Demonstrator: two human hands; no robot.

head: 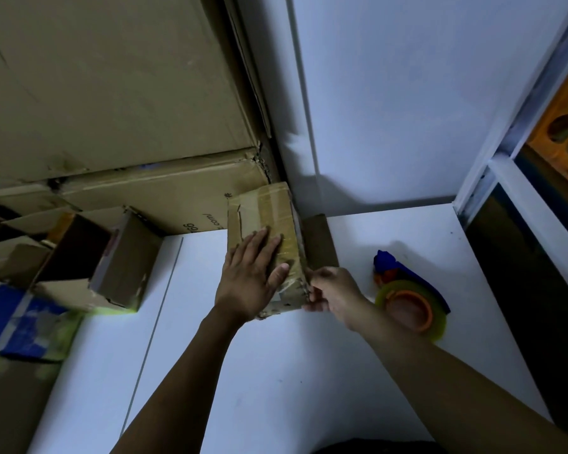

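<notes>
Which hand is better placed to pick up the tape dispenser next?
Probably the right hand: it pinches the right edge of the box, next to the tape dispenser. The left hand lies flat on the box, farther away.

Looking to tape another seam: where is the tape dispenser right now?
In the head view the tape dispenser lies on the white table at the right, just right of the right hand, which pinches the cardboard box at its near corner.

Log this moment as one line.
left hand: flat on taped box | right hand: pinches its near right corner | tape dispenser: idle on table
</notes>
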